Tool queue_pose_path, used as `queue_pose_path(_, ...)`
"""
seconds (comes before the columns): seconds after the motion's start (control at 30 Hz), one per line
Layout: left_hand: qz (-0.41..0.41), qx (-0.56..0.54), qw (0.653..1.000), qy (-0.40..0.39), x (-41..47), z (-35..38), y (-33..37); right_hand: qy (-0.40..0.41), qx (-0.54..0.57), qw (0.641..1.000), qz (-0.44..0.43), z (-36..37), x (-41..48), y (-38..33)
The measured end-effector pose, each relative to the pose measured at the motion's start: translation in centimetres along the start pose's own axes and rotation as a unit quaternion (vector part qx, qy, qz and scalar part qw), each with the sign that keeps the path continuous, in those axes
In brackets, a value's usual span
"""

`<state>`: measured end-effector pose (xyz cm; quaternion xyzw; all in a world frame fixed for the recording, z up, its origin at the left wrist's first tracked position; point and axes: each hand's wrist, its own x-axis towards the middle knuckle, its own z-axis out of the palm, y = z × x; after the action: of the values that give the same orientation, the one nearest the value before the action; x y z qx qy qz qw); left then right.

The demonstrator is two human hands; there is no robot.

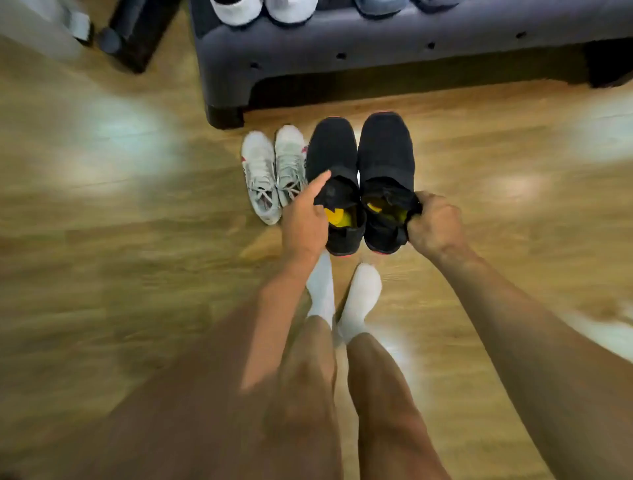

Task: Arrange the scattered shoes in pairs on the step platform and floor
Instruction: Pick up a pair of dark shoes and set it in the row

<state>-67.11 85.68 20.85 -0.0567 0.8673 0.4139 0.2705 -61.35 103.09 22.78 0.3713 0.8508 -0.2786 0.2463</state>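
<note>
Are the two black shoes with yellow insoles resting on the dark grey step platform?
No, left hand grips one black shoe, right hand the other black shoe, in front of the dark grey step platform.

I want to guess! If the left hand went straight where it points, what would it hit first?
Probably the platform: the left hand points along the black shoe it holds. Depth unclear.

Eight shoes show in all: two black knit sneakers with yellow insoles, two pale grey lace-up trainers with red accents, two white shoes, and two blue-grey shoes cut off by the top edge. There is one dark grey plastic step platform. Two bare hands and two feet in white socks are in view.
</note>
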Motion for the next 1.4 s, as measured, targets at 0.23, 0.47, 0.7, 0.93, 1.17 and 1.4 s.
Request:
queue_pose_path(0.23,-0.005,0.055,0.998,-0.042,12.3,8.5,-6.5,-0.025,-0.033,0.999,0.012,7.6,14.1,3.5)
queue_pose_path(0.47,0.067,0.075,0.995,-0.027,18.9,12.5,-12.3,-0.06,-0.075,0.995,-0.02,13.3,23.7,3.8)
queue_pose_path(0.7,-0.044,0.203,0.965,-0.16,20.9,13.8,-14.9,-0.151,-0.128,0.98,0.005,17.1,25.1,3.9)
queue_pose_path(0.93,-0.117,0.186,0.955,-0.2,19.3,11.7,-11.6,-0.145,-0.114,0.983,-0.003,13.6,21.9,1.3)
queue_pose_path(1.17,-0.057,0.13,0.987,-0.079,12.4,4.2,-2.8,-0.115,-0.097,0.97,-0.191,5.4,11.1,-6.2)
queue_pose_path(1.4,0.051,0.119,0.987,0.098,-2.1,-9.9,9.0,-0.056,-0.235,0.872,-0.427,-8.1,-5.4,-14.3)
